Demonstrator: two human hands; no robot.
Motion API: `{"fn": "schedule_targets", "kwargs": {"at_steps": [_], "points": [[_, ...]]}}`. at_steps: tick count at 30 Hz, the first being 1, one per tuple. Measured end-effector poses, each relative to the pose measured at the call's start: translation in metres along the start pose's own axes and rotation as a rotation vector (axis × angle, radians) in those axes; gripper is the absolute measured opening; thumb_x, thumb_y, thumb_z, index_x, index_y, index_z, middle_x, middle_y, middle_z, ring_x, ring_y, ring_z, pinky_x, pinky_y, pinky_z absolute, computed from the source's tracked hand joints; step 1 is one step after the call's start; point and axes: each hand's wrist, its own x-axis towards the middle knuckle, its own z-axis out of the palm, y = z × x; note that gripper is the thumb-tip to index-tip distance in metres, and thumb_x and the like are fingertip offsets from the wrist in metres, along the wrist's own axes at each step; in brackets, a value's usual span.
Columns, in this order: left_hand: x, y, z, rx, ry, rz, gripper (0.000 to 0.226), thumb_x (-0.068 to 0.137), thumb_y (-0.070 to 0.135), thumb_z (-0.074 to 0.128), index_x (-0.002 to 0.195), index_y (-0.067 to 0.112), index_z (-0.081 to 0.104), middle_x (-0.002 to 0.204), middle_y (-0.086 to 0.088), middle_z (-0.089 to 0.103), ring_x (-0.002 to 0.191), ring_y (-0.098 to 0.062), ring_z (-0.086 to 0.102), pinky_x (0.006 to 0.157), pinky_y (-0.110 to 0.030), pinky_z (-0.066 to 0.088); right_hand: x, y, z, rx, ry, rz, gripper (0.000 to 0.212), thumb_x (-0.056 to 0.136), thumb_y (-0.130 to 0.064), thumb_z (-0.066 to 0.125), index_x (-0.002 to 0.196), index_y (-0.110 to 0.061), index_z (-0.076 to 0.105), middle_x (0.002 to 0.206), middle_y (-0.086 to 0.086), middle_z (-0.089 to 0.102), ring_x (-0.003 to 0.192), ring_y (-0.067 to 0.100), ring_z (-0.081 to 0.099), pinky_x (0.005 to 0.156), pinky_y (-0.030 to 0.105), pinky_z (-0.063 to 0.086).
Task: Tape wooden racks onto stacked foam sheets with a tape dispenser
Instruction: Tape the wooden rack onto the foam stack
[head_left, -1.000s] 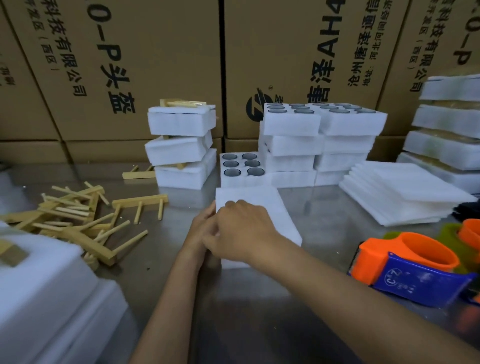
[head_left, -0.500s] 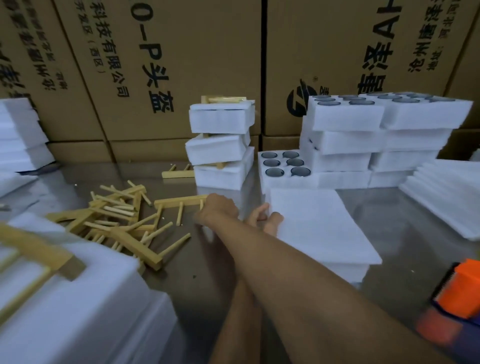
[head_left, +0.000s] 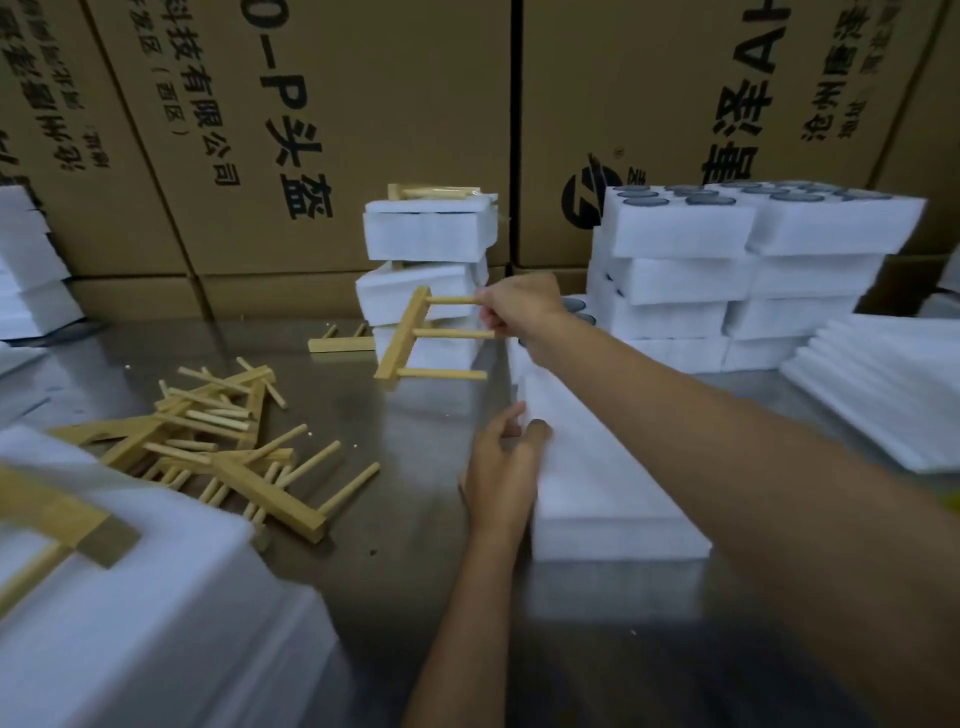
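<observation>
Right hand (head_left: 519, 306): fingers curled round the ends of the upper dowels of a wooden rack (head_left: 410, 338), holding it in the air above the table; forearm reaches across the frame from lower right.
Wooden rack: pale, smooth wood; one flat rectangular bar, tilted, with three round dowels projecting rightward in parallel; it hangs in front of the left foam pile.
Left hand (head_left: 501, 467): fingers relaxed and nearly straight, fingertips resting against the left edge of the stacked foam sheets (head_left: 597, 467).
Stacked foam sheets: white, soft-looking, matte rectangular slab of thin layers, lying flat on the table just right of the left hand.
Table (head_left: 395, 467): grey metal, dully reflective.
Loose racks (head_left: 218, 441): a tangled heap of identical bar-and-dowel pieces at left, well apart from the held one.
Left foam pile (head_left: 428, 234): three thick white blocks, slightly askew, a rack lying on top.
Right foam pile (head_left: 727, 270): white blocks with round dark-rimmed sockets in the top face.
Thin sheets (head_left: 883, 395): fanned white stack at far right.
Cardboard cartons (head_left: 363, 104): brown, printed in black, forming the backdrop.
Change from half a second earlier: the rack lay on the table beside the heap under the right hand; it is now lifted and carried rightward, while the left hand stays at the sheets' edge.
</observation>
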Motion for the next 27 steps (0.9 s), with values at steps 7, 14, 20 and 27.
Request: {"fn": "schedule_targets", "kwargs": {"at_steps": [7,14,20,27], "points": [[0.000,0.002,0.005,-0.081,0.006,0.026,0.062,0.056,0.052,0.064,0.113,0.030,0.073,0.107,0.009,0.073,0.107,-0.017,0.065,0.104,-0.044,0.047,-0.027,0.039,-0.114,-0.201,-0.007,0.098,0.014,0.089,-0.015,0.064,0.079,-0.006,0.066,0.057,0.002,0.059,0.047,0.010,0.051,0.048,0.020,0.044],[-0.008,0.008,0.004,-0.105,-0.001,0.024,0.038,0.081,0.030,0.070,0.117,0.019,0.071,0.111,-0.001,0.072,0.101,-0.017,0.066,0.096,-0.035,0.052,-0.063,0.070,-0.136,-0.528,0.046,-0.082,0.026,0.090,-0.031,0.066,0.108,-0.013,0.070,0.100,0.002,0.064,0.099,0.019,0.058,0.086,0.026,0.043],[-0.005,0.012,-0.005,-0.132,0.184,0.041,0.012,0.091,0.028,0.059,0.091,0.020,0.069,0.088,0.003,0.068,0.078,-0.017,0.059,0.056,-0.024,0.042,-0.114,0.028,-0.228,-0.722,-0.238,-0.037,0.023,0.095,-0.033,0.058,0.106,-0.018,0.071,0.111,-0.001,0.066,0.094,0.016,0.066,0.075,0.025,0.051],[-0.034,0.036,0.005,-0.052,0.358,0.361,0.008,0.094,0.012,0.055,0.090,0.012,0.062,0.080,-0.001,0.057,0.077,-0.012,0.051,0.065,-0.020,0.040,-0.187,0.069,-0.307,-1.044,-0.064,0.006,0.030,0.094,-0.043,0.056,0.081,-0.017,0.065,0.086,-0.001,0.065,0.083,0.018,0.059,0.073,0.032,0.044]]}}
